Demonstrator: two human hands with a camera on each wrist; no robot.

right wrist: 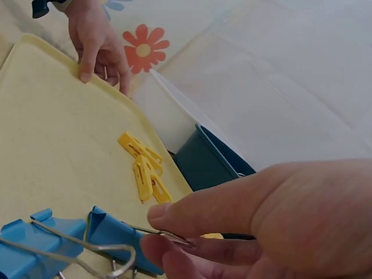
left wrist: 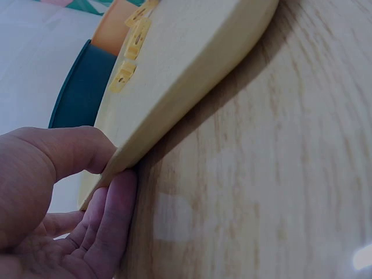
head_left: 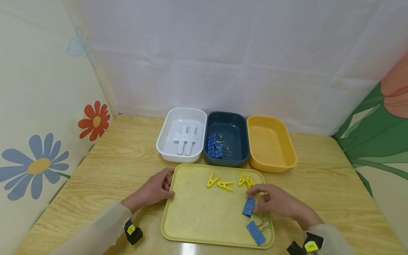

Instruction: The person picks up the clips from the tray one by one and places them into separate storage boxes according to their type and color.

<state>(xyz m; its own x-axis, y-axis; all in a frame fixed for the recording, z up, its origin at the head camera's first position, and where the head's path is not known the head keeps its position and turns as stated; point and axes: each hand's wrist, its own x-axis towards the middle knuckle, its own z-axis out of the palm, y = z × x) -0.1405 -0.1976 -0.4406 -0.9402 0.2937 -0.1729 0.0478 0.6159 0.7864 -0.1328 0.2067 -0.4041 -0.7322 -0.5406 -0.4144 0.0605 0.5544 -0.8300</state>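
A yellow tray (head_left: 204, 209) lies on the table, and my left hand (head_left: 155, 188) grips its left rim. In the left wrist view the thumb (left wrist: 87, 148) is on top of the rim with the fingers underneath. At the tray's right side my right hand (head_left: 277, 202) pinches the wire handle of a blue binder clip (head_left: 249, 207) between thumb and fingers. Nearer the front right corner lies another blue binder clip (head_left: 256, 232). Several yellow clothespins (head_left: 225, 186) are spread along the tray's far part, some close to the right fingertips.
Behind the tray stand three bins side by side. The white bin (head_left: 162, 143) holds white clips (head_left: 185, 140), and the dark blue bin (head_left: 237, 163) holds several blue binder clips (head_left: 218, 147). A yellow-orange bin (head_left: 271, 141) is rightmost. Wood-grain table (head_left: 102, 177) surrounds the tray.
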